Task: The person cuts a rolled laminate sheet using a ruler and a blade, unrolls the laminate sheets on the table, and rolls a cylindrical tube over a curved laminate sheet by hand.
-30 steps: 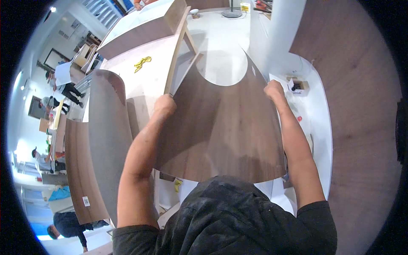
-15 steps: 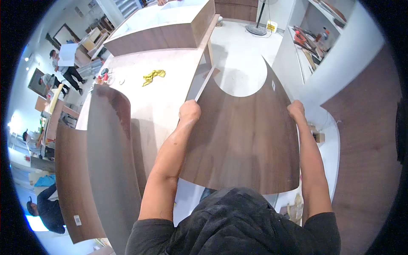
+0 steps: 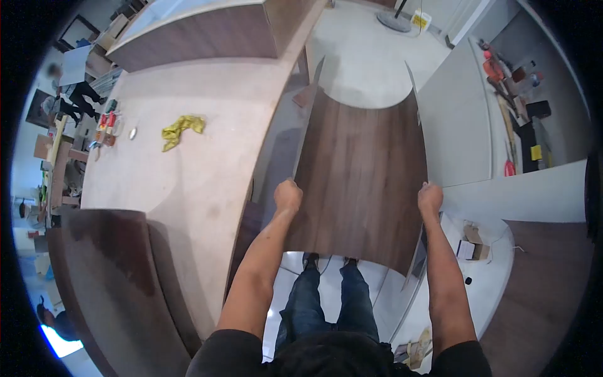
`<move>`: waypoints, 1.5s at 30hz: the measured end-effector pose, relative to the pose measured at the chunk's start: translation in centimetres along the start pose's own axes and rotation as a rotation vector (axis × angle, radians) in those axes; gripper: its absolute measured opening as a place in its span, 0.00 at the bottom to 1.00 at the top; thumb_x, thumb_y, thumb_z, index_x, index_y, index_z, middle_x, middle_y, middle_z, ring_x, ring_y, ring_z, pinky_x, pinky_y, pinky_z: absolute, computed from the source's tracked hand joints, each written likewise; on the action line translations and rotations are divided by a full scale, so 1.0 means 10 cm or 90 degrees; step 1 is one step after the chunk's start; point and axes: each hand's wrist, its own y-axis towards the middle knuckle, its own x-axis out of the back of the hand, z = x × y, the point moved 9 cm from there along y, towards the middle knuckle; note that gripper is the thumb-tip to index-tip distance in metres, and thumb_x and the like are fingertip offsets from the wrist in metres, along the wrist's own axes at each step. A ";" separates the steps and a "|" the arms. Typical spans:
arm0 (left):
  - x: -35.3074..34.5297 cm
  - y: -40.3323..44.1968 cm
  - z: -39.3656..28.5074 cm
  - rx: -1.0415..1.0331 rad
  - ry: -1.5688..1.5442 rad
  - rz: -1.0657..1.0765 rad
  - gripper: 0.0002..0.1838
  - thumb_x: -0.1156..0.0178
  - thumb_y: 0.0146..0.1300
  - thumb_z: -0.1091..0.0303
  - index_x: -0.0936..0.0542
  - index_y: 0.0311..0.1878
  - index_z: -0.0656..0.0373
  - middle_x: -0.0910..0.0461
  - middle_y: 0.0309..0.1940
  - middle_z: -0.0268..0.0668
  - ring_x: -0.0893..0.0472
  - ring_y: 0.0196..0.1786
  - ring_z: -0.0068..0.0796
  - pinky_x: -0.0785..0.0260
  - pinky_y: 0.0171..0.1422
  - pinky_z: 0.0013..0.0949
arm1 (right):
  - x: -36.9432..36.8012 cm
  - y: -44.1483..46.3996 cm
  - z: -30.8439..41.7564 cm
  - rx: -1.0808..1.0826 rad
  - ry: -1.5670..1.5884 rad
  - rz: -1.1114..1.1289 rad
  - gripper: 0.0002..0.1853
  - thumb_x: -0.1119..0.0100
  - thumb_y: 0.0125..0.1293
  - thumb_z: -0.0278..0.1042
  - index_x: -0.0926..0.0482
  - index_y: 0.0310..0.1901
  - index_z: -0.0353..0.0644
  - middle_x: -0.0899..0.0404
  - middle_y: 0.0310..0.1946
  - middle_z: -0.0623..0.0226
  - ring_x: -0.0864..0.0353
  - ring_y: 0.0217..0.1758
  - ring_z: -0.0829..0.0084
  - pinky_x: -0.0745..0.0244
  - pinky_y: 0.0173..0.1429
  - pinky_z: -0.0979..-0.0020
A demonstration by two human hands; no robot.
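Observation:
A brown wood-grain sheet (image 3: 361,176) with a rounded cutout at its far end is held in front of my body, above the floor. Its two sides bend upward. My left hand (image 3: 288,196) is closed on the sheet's left edge, beside the worktable. On the right edge, my right hand (image 3: 430,197) is closed too. The fingertips are mostly hidden behind the edges. Below the near edge my legs and shoes show.
A worktable (image 3: 213,151) on the left bears a yellow cloth (image 3: 183,131), a large box frame (image 3: 195,38) and a curved dark panel (image 3: 113,270). Tools lie on a shelf (image 3: 496,125) at right. A small open carton (image 3: 474,243) sits below it. People stand far left.
The view has turned and moved forward along the table. The sheet has come with both hands, its sides now bent up more and closer together. My legs have come into view.

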 end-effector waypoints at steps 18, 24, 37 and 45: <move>-2.01 0.14 1.09 0.068 0.046 0.121 0.11 0.45 0.66 0.69 0.16 0.44 0.63 0.14 0.38 0.56 0.15 0.46 0.58 0.23 0.52 0.54 | -1.96 -0.13 -1.37 -0.042 -0.060 0.096 0.15 0.43 0.70 0.38 0.18 0.42 0.32 0.17 0.37 0.39 0.18 0.44 0.38 0.24 0.51 0.46; -2.03 -0.42 1.36 0.117 0.004 0.150 0.13 0.41 0.62 0.68 0.16 0.47 0.63 0.14 0.42 0.56 0.15 0.48 0.58 0.23 0.55 0.53 | -1.73 -0.70 -1.24 -0.021 0.010 0.177 0.20 0.41 0.67 0.35 0.21 0.57 0.33 0.17 0.48 0.41 0.19 0.54 0.40 0.25 0.60 0.51; -1.24 -2.90 2.21 0.141 0.054 0.445 0.18 0.40 0.60 0.61 0.15 0.50 0.60 0.16 0.54 0.52 0.19 0.60 0.53 0.26 0.65 0.50 | -1.50 -3.77 -1.59 0.137 -0.052 0.571 0.30 0.39 0.61 0.57 0.16 0.50 0.35 0.17 0.49 0.40 0.19 0.56 0.42 0.26 0.64 0.50; -0.22 -3.20 2.72 0.221 0.041 0.330 0.21 0.43 0.61 0.61 0.14 0.53 0.60 0.18 0.58 0.53 0.19 0.63 0.52 0.27 0.66 0.48 | -1.10 -3.27 -1.12 0.261 -0.071 0.583 0.31 0.40 0.62 0.59 0.15 0.54 0.40 0.17 0.55 0.50 0.19 0.60 0.48 0.27 0.67 0.56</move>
